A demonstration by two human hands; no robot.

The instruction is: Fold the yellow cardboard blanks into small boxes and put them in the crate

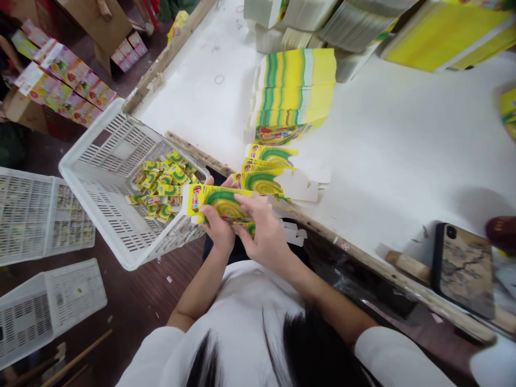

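Observation:
In front of my body, my left hand [220,228] grips a flat yellow-and-green printed carton [221,202] at its left part, thumb on top. My right hand [266,228] holds the same carton's right part, index finger laid across the print and thumb underneath. Another carton shows below it, partly hidden by my hands. Just beyond, flat cartons with white flaps [266,181] lie overlapping at the table edge. Behind them a fanned stack of cartons [290,97] rests on the white table [387,145].
A white basket [133,258] at my left holds many small yellow-green boxes [165,183]. More baskets [76,293] stand on the floor. Carton bundles [363,27] line the table's far side. A phone [465,269] lies at right. Pink boxes [72,80] and other people's limbs appear upper left.

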